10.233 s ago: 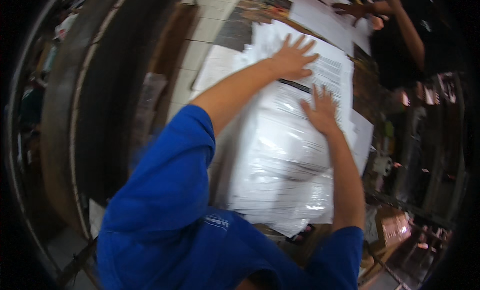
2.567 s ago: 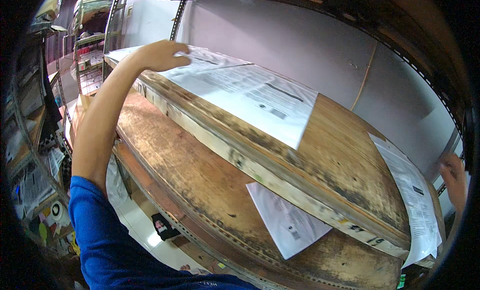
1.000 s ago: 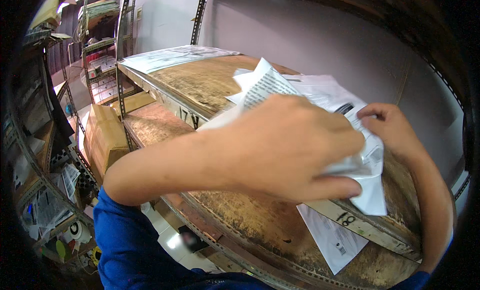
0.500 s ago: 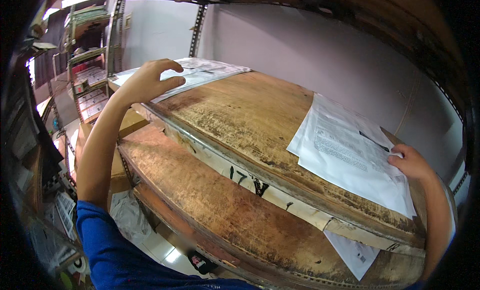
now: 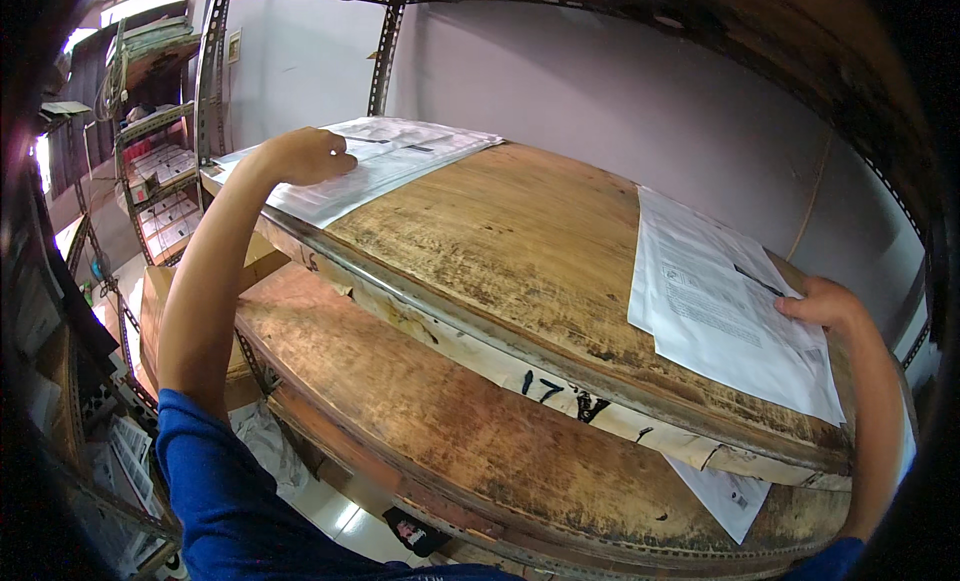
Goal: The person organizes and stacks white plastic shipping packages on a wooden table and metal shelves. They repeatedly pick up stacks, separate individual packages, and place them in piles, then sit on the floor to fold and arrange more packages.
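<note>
Right hand [image 5: 832, 306] touching papers [image 5: 710, 311], wooden shelf [image 5: 480, 241]

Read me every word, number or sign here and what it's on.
Shelf edge: large handwritten black figures, legible, but I don't copy them.
White sheets at right: printed text, too small to read.
White sheets at left: too small.
Lower sheet: too small.
Blue shirt: lettering cut off.
Background papers: too blurred.
</note>
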A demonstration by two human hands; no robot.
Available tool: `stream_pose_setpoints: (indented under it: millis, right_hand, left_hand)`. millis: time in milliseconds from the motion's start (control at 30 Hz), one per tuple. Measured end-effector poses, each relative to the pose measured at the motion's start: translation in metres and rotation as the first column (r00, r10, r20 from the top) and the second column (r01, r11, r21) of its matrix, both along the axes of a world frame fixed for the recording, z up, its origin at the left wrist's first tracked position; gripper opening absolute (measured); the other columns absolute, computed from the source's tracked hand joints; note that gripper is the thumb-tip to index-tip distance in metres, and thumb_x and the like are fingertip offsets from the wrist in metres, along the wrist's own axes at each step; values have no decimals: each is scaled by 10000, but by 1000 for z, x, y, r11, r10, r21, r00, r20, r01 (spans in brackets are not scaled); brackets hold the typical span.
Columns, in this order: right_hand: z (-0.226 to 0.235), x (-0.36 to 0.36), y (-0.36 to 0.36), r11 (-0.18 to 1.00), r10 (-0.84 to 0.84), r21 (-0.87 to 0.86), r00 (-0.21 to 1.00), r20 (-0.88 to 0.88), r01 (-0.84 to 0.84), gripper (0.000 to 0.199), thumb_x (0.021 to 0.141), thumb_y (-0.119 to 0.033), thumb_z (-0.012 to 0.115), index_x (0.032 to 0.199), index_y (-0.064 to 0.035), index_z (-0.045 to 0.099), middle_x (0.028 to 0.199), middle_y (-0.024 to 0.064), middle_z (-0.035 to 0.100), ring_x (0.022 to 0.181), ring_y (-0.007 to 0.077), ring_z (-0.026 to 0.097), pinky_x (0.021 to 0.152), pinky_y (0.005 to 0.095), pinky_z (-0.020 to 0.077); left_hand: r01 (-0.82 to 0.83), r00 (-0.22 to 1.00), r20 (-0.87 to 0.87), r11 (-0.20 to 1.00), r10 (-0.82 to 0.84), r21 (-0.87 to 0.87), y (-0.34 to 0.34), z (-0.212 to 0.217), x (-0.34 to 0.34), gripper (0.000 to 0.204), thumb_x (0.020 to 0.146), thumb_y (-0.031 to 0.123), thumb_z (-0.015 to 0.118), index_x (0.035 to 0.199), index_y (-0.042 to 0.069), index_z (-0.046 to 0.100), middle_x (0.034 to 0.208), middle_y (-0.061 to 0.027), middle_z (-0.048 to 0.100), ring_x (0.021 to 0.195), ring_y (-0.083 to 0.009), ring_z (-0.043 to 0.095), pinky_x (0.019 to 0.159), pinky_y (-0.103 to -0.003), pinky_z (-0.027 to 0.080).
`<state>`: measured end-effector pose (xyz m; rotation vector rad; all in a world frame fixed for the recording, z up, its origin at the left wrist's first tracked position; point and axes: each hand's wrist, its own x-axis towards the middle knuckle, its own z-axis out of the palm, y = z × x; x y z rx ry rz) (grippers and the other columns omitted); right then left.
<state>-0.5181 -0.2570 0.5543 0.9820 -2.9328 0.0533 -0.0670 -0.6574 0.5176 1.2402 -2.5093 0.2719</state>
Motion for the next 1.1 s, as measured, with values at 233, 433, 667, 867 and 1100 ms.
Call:
stream_pose_setpoints:
  millis: [233, 433, 667, 867, 1100]
  right_hand:
    - [-5, -19, -3, 992, -126, 19, 992, -12, 126, 784, 685, -627, 668, 1079, 51, 649, 1011, 268, 655, 953, 354, 653, 830, 392, 520]
    - [-10, -17, -1, 1000, -1, 24, 999, -46, 2, 841, 710, -621, 646, 1220, 43, 565, 1174, 303, 578, 1089, 373, 591, 951, 402, 452]
    - [-5, -17, 10, 999, 54, 14, 993, -103, -53, 833, 741, -558, 675, 1231, 97, 520, 1120, 289, 601, 931, 337, 650, 774, 375, 527]
    - [7, -8, 27, 999, -28, 27, 992, 126, 24, 881, 731, -533, 710, 1255, 134, 472, 1109, 286, 597, 838, 282, 676, 637, 330, 562]
    - [-4, -36, 53, 961, 256, -146, 955, 151, -234, 711, 825, -406, 669, 1243, 136, 478, 992, 253, 635, 737, 261, 680, 603, 335, 556]
  left_hand:
    - [12, 984, 179, 998, -1, -62, -58, -3, -2, 347, 863, 304, 504, 963, 21, 679, 995, -223, 653, 969, -386, 606, 861, -453, 473]
    - [-149, 981, -150, 967, 119, -207, -64, 6, -12, 261, 862, 248, 504, 978, 92, 678, 951, -168, 674, 882, -388, 634, 788, -463, 514]
    - [165, 889, -323, 884, -326, -437, -33, 65, -89, 271, 894, 221, 482, 948, 2, 631, 929, -246, 647, 880, -436, 614, 781, -469, 491]
    - [252, 905, -196, 846, -379, -469, 47, 80, -229, 267, 898, 175, 454, 1046, 17, 611, 975, -245, 653, 950, -404, 626, 830, -483, 499]
    - [614, 748, -8, 698, -663, -368, 185, 54, -356, 278, 896, 217, 494, 987, -16, 613, 903, -268, 642, 896, -417, 625, 806, -495, 490]
